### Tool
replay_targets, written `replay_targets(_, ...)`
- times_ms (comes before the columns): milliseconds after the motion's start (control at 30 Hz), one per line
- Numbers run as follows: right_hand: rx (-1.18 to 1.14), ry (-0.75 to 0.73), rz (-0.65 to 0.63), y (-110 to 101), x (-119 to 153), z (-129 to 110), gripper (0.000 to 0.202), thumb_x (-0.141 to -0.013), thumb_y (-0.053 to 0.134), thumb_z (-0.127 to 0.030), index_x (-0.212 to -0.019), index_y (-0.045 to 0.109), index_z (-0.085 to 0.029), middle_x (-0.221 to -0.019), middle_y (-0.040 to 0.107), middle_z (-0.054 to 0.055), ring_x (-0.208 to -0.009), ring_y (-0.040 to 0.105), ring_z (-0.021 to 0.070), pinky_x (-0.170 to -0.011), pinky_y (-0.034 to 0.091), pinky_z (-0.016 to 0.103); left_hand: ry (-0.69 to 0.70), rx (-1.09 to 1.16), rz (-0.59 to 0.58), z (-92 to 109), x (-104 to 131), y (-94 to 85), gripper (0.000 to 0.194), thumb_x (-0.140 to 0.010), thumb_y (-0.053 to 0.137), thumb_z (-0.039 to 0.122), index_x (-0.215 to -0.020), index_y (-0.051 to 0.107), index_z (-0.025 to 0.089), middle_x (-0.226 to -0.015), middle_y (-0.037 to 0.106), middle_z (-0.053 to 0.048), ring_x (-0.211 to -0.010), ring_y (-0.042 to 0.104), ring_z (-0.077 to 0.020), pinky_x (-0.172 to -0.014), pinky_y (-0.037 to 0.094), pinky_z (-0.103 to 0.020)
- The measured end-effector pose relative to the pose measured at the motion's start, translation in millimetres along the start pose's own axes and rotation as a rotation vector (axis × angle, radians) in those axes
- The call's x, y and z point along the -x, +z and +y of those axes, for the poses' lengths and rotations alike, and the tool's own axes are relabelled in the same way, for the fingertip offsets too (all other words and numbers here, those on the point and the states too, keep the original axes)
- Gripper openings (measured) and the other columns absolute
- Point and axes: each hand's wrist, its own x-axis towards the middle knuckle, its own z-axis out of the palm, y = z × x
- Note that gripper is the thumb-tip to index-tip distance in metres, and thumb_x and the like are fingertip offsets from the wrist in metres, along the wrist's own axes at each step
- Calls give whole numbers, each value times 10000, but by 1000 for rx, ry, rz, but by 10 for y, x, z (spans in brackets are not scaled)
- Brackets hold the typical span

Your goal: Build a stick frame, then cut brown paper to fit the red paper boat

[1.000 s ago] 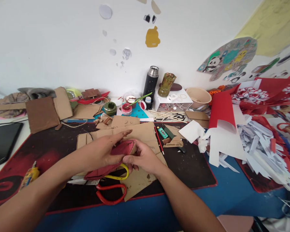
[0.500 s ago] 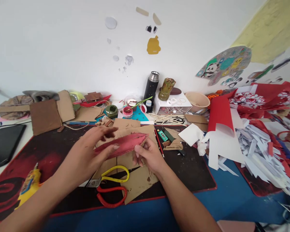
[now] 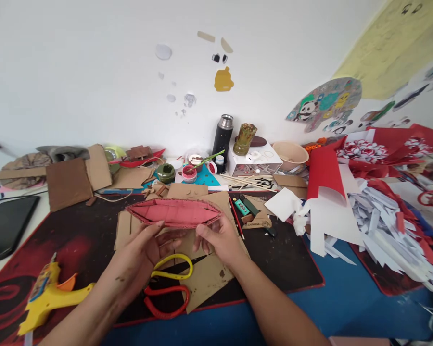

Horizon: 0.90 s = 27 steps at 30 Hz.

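Head view: the pink shell sits just beyond your fingers, your right hand pinching its right end, your left hand, fingers loosely spread, by its near edge. Hold lightly; hard squeezing could crease the walls.

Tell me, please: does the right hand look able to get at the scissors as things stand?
Probably yes: the scissors lie close to the right hand, handles uncovered. However, that hand holds the pink cardboard piece, so it would likely need to release it first.
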Motion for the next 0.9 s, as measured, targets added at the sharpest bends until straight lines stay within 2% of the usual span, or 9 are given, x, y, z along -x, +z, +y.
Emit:
replay_targets(100,12,40,-28,47,37,-33,895,-775,968,-574,-1488,511,-285,-1115,755,64,-567,716,152,-421,411,233,92,36,91,24,-93,47,264,-738,868,250,-976,757,234,-980,846,-42,-794,779,-213,-697,676,-311)
replay_targets(267,17,48,-29,75,64,-46,915,-777,980,-499,-1528,505,-277,-1136,755,84,-581,701,153,-441,414,242,196,-53,46,94,-115,91,221,-718,843,254,-916,747,229,-948,837,-19,-766,767,-210,-711,690,-339)
replay_targets(433,32,7,-31,97,65,-57,880,-773,982,-504,-1505,535,-304,-1401,696,130,-661,688,152,-475,499,278,250,-87,73,108,-166,76,273,-660,887,247,-892,750,207,-879,817,-5,-718,735,-185,-652,676,-296)
replay_targets(633,42,14,-80,118,76,-46,847,-820,946,-552,-1517,525,-322,-1448,673,119,-651,653,130,-579,602,328,300,-136,67,112,-223,12,465,-618,973,328,-998,743,189,-918,823,-31,-785,781,-231,-657,676,-309)
replay_targets(733,93,27,-57,111,75,-44,816,-839,918,-599,-1511,557,-309,-1346,709,110,-654,648,145,-542,575,313,287,-184,96,125,-201,-45,533,-624,989,394,-1038,720,192,-992,829,-47,-848,794,-251,-693,684,-339)
replay_targets(800,133,43,-39,97,70,-52,805,-857,890,-638,-1513,582,-288,-1134,747,90,-640,649,168,-487,511,291,252,-219,100,160,-176,-96,556,-627,995,438,-1041,708,204,-1025,829,-53,-877,795,-265,-717,690,-368)
replay_targets(900,148,85,-44,67,55,-56,843,-868,855,-691,-1531,580,-249,-824,700,22,-574,650,176,-434,397,252,227,-310,60,280,-151,-203,576,-697,960,535,-1122,731,222,-1188,819,-84,-1002,782,-291,-779,684,-384)
